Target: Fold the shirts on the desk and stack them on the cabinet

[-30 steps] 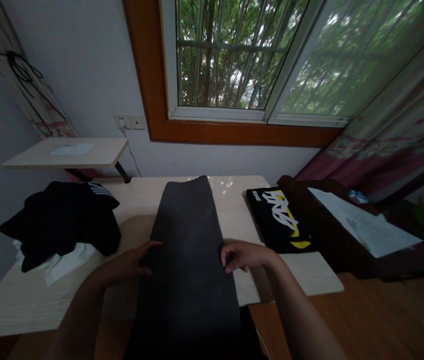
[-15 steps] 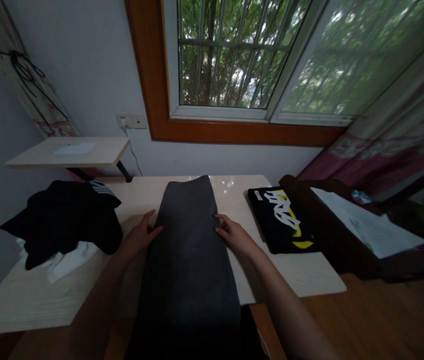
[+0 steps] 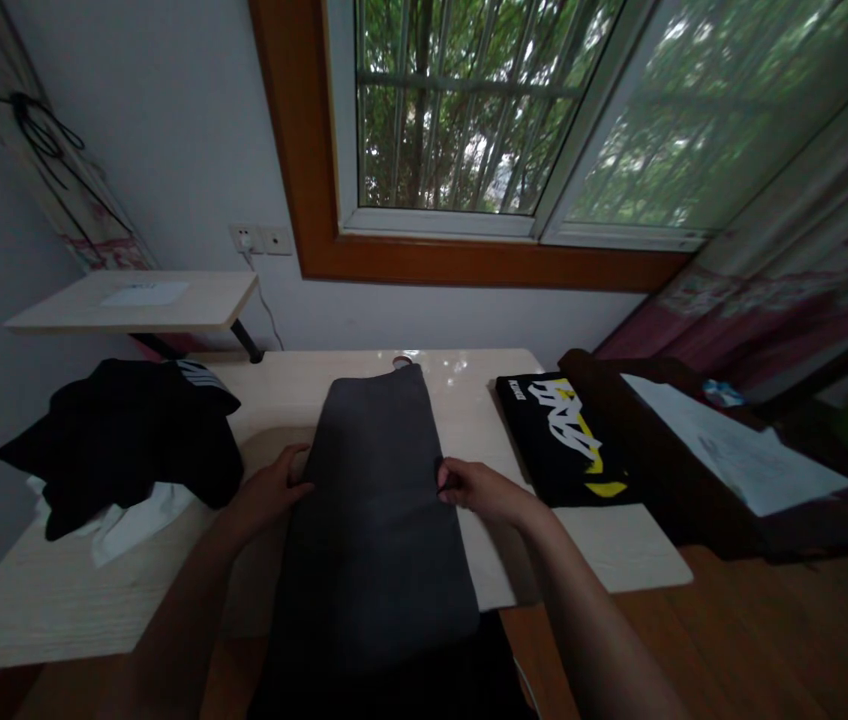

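Observation:
A long strip of folded dark grey cloth (image 3: 375, 500), which looks like a garment, lies up the middle of the table and hangs over its front edge toward me. My left hand (image 3: 272, 492) is at the strip's left edge, thumb along the edge and the other fingers curled, partly hidden by the cloth. On the opposite edge my right hand (image 3: 480, 488) pinches the fabric between thumb and bent fingers. A small round object (image 3: 401, 361) shows just beyond the strip's far end; its kind is unclear.
Left on the table (image 3: 41, 610) is a crumpled black garment (image 3: 146, 430) with white cloth (image 3: 143, 525) under it, below a small raised shelf (image 3: 131, 305). A folded black shirt (image 3: 559, 440) with white and yellow print lies right, beside a dark brown surface holding a white sheet (image 3: 739, 450).
Both hands have moved down the strip's edges toward me. The far end of the cloth has shifted nearer, uncovering the small round object. My right fingers are more tightly closed.

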`<state>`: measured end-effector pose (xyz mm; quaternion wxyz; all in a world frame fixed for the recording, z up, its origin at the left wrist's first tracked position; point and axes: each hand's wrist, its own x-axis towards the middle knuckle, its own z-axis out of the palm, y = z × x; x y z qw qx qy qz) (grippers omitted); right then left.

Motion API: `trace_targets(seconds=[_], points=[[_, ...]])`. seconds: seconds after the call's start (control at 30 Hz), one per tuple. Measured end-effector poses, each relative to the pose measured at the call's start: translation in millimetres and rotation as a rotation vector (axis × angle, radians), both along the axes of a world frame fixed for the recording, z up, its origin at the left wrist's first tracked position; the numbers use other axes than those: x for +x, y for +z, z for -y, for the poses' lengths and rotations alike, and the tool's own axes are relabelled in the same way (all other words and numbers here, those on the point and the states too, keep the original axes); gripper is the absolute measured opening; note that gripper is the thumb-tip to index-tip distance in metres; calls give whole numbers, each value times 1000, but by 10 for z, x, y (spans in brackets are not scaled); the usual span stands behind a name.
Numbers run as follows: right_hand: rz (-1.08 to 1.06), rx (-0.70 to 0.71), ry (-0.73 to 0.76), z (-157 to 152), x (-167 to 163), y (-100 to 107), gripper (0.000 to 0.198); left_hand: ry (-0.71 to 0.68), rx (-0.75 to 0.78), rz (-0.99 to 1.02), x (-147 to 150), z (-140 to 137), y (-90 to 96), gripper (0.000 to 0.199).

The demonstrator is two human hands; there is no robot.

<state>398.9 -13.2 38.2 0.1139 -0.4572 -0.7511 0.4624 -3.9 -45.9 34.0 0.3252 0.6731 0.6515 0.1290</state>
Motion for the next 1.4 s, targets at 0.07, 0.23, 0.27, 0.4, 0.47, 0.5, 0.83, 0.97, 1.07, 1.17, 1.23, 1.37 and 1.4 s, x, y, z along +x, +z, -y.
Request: trace_targets(seconds=[0.07, 0.23, 0.27, 0.4, 0.47, 0.5, 0.83, 0.97, 1.07, 1.17, 1.23, 1.37, 1.4], points=[[44, 83, -37, -25, -28, 12, 12, -2, 122, -82, 28, -29, 23, 65], [130, 472, -195, -152, -371, 15, 16, -157, 521, -317, 322, -271, 53, 49], [137, 560, -224, -185, -475, 7, 21, -207, 557, -343, 405, -330, 45, 48], [144, 746, -182, -355, -891, -103, 40, -314, 600, -455, 696, -571, -63, 49], [190, 779, -113, -463, -1053, -196, 47, -297, 571, -492, 774, -694, -147, 50], [225, 780, -92, -522, -1115, -242, 49, -277, 552, -500, 794, -753, -189, 51], [442, 695, -33, -1172, -1173, -313, 59, -221, 526, -424, 697, -1124, -323, 56], [456, 687, -56, -1344, -1096, -337, 61, -194, 513, -406, 652, -1215, -340, 56], [456, 681, -71, -1428, -1012, -366, 64, -195, 516, -399, 617, -1261, -356, 57], [479, 634, -129, -1492, -904, -383, 67, -189, 518, -397, 581, -1291, -372, 59], [495, 608, -157, -1520, -837, -391, 68, -173, 508, -400, 557, -1309, -383, 59], [499, 606, -178, -1511, -756, -416, 69, -140, 492, -393, 510, -1326, -404, 57], [498, 613, -190, -1491, -742, -426, 69, -130, 495, -383, 498, -1323, -411, 56]])
